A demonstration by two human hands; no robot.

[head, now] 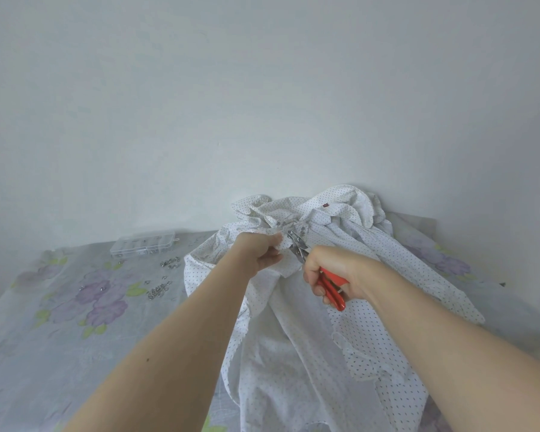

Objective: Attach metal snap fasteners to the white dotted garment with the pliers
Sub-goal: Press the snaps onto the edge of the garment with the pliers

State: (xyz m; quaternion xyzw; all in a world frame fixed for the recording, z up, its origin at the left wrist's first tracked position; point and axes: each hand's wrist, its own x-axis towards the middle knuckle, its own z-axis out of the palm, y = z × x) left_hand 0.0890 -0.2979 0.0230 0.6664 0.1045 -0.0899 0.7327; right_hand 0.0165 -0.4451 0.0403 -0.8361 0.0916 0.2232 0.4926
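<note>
The white dotted garment point(296, 332) lies bunched on the flowered surface, its far end heaped against the wall. My left hand point(264, 252) grips a fold of the fabric near the placket, fingers closed on the cloth. My right hand point(331, 272) is closed around the red handles of the pliers point(331, 286). The pliers' metal jaws point(295, 244) point up and left into the fabric beside my left hand. Small metal snaps point(281, 224) show on the cloth just above the jaws.
Loose metal snap fasteners point(159, 289) lie scattered on the flowered cloth point(75, 307) at the left. A clear plastic compartment box point(142, 244) stands behind them near the wall. A plain wall rises right behind the garment.
</note>
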